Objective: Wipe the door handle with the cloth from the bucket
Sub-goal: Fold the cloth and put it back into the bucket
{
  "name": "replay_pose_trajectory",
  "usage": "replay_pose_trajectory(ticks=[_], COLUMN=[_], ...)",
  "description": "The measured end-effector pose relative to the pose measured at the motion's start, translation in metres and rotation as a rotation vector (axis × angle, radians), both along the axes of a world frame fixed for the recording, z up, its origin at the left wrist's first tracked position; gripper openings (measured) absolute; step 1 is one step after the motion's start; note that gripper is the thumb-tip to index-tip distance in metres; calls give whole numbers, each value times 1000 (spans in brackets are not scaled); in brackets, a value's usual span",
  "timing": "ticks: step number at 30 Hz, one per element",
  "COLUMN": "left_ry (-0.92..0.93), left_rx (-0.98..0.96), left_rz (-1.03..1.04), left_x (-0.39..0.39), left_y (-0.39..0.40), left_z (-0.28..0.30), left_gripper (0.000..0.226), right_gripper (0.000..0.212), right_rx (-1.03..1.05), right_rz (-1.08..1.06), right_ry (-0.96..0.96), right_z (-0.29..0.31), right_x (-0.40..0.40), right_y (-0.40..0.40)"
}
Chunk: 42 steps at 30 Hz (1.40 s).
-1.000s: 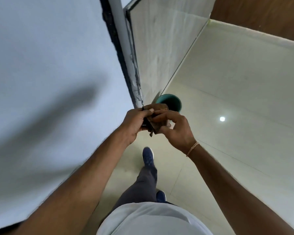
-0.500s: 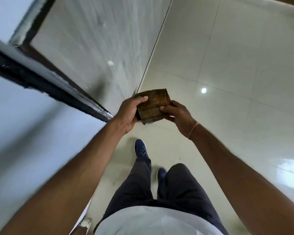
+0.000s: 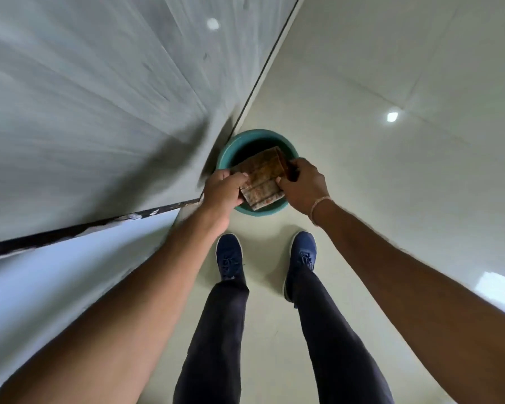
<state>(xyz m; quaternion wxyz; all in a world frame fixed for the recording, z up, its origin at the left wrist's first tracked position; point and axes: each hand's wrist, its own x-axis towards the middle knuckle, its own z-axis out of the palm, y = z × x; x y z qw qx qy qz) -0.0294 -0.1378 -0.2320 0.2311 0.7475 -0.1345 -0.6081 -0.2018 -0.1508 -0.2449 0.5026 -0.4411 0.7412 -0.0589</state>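
A folded brown cloth is held flat between both hands, directly above a teal bucket that stands on the floor against the wall. My left hand grips the cloth's left edge and my right hand grips its right edge. The bucket's inside looks dark and is partly hidden by the cloth. The door handle is out of view.
A grey-white door lies at the lower left, with its dark frame strip beside the tiled wall. My two blue shoes stand on the glossy floor tiles just short of the bucket.
The view has tipped down from the door to the floor. Both hands have carried the folded cloth from near the door edge to a spot over the bucket.
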Motion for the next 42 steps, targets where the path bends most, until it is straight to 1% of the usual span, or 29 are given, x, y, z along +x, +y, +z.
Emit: replay_pose_trajectory(ticks=[2,3,5,7,10,13,16,17,18,21,22,24,26,28,30,33,35,38,42], left_ry=[-7,-24,-51,-70,-41,19,67,66,61,44,39,32,6,-29,-64,-124,-201,-320,-456], left_rx=[34,45,62,90,103,103,77,61,47,24,23,23,24,3,-40,-83,-117,-196,-330], left_rz=[-24,-24,-21,-26,-35,-53,-57,-61,-72,-75,-75,-83,-76,-78,-95,-173,-268,-437,-621], left_x=[-2,-2,1,7,15,20,19,19,18,18,18,20,20,20,19,17,17,15,8], left_y=[-6,-9,-18,-20,-21,-20,-22,-22,-21,-17,-16,-17,-17,-15,-11,-3,3,14,30], left_z=[-24,-46,-97,-135,-170,-195,-206,-209,-210,-218,-218,-216,-213,-208,-199,-176,-150,-94,13], left_gripper=[21,24,15,18,22,30,24,21,20,20,20,18,18,12,9,34,41,48,57], right_gripper=[50,49,49,50,50,54,44,44,45,47,45,40,38,39,44,56,58,57,60], right_rx=[-13,-16,-10,17,75,141,224,244,243,166,155,163,145,125,92,28,-20,-99,-208], right_rz=[76,109,183,246,330,301,297,305,351,537,548,515,474,443,478,544,565,583,601], right_ry=[47,59,106,134,153,120,131,145,174,340,349,308,308,298,283,248,215,175,150], right_z=[-24,-47,-105,-151,-204,-251,-290,-302,-312,-330,-332,-325,-315,-302,-279,-233,-193,-116,10], right_x=[4,8,18,28,40,49,54,55,55,56,57,60,58,57,54,48,41,31,17], right_y=[-12,-18,-33,-39,-47,-54,-64,-65,-66,-65,-64,-64,-61,-60,-58,-51,-45,-34,-16])
